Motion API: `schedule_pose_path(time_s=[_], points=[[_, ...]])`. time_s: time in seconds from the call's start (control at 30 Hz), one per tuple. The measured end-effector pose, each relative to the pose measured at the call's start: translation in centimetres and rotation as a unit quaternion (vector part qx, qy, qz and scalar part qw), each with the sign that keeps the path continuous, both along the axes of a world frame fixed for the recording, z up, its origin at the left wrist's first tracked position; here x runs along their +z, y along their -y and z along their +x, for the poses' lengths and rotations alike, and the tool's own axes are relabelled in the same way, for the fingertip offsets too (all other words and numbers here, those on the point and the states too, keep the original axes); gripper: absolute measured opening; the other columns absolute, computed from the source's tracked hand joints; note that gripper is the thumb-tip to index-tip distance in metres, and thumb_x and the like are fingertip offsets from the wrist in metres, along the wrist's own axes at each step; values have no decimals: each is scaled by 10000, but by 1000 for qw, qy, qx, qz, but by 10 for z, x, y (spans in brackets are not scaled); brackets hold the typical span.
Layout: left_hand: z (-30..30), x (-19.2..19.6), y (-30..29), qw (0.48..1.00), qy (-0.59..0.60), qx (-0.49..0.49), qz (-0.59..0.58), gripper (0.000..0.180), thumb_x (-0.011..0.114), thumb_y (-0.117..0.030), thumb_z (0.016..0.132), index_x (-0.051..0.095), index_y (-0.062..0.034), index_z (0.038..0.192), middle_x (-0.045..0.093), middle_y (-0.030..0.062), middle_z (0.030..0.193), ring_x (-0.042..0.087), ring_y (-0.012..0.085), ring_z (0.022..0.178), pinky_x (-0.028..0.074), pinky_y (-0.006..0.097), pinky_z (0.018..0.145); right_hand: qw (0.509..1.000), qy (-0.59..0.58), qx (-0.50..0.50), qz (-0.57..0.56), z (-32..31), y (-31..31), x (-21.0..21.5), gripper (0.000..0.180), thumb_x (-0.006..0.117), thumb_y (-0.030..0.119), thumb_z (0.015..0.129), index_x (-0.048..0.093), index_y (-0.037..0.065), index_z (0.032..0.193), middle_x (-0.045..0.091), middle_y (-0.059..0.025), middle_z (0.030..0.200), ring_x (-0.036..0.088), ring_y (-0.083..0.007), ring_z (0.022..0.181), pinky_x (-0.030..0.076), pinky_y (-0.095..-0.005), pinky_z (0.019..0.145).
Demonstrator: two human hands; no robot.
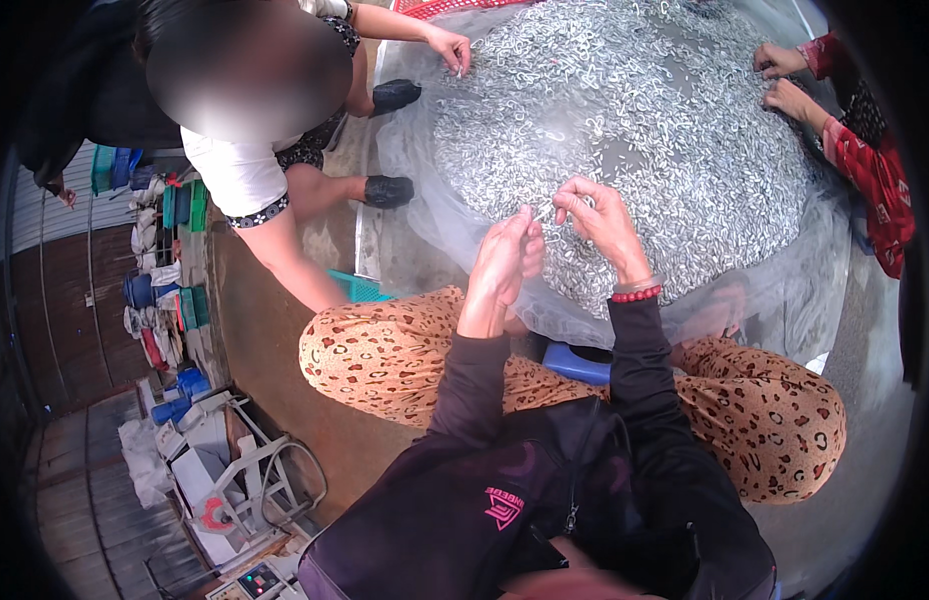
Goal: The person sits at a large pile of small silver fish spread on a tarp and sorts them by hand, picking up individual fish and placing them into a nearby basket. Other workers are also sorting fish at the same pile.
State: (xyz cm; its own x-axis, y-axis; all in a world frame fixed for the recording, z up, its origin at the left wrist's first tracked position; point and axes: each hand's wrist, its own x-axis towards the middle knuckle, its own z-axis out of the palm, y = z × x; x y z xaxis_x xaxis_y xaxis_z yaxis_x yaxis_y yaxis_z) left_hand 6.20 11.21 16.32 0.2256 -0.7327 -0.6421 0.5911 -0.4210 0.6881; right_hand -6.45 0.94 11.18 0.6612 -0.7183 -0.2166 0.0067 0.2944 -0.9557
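Note:
A wide, flat heap of small silvery-white fish (685, 210), some of them curled, is spread on pale netting (425, 240) in front of me. Over its near edge, my left hand (507, 258) is closed with thumb and fingers pinched together; what it holds is too small to make out. Just to the right, my right hand (600, 225) pinches a small pale piece, like the fish below, between thumb and fingertips. The two hands face each other, a short gap apart. A red bead bracelet (637, 294) circles my right wrist.
Across to the left, a person's hand (451, 48) reaches the heap's edge. Another person's hands (785, 80) work at the far right. A green basket (357, 287) and a blue plastic item (577, 364) sit near my knees. White machinery (215, 480) stands at lower left.

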Motion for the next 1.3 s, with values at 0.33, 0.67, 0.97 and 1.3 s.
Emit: schedule_pose_path(time_s=[0.33,0.67,0.97,1.3], points=[[-18,3,6,986,-108,85,-98,297,475,-250,957,390,-121,703,354,-50,578,309,35,443,246,171,368,986,122,-94,65,3,-6,5,106,606,116,866,677,42,838,533,35,608,422,-15,510,294,-171,443],[-43,21,-17,980,134,97,-111,315,462,-225,956,403,-99,673,414,-23,585,328,49,440,246,197,365,984,166,-26,65,-3,-4,-4,101,630,127,853,666,44,809,557,21,618,434,-14,499,306,-173,432],[14,46,-51,778,628,-2,-33,263,420,-178,984,505,-12,798,530,52,648,512,123,558,396,269,502,926,252,-155,236,3,15,-32,282,499,251,955,572,-2,1058,439,40,597,375,-23,451,296,-166,389],[-10,8,-22,700,705,-107,-44,149,518,-130,918,534,18,926,574,191,846,566,404,728,444,424,598,985,117,26,124,24,-12,23,227,540,243,929,648,44,926,498,28,600,383,-27,461,250,-165,410]])
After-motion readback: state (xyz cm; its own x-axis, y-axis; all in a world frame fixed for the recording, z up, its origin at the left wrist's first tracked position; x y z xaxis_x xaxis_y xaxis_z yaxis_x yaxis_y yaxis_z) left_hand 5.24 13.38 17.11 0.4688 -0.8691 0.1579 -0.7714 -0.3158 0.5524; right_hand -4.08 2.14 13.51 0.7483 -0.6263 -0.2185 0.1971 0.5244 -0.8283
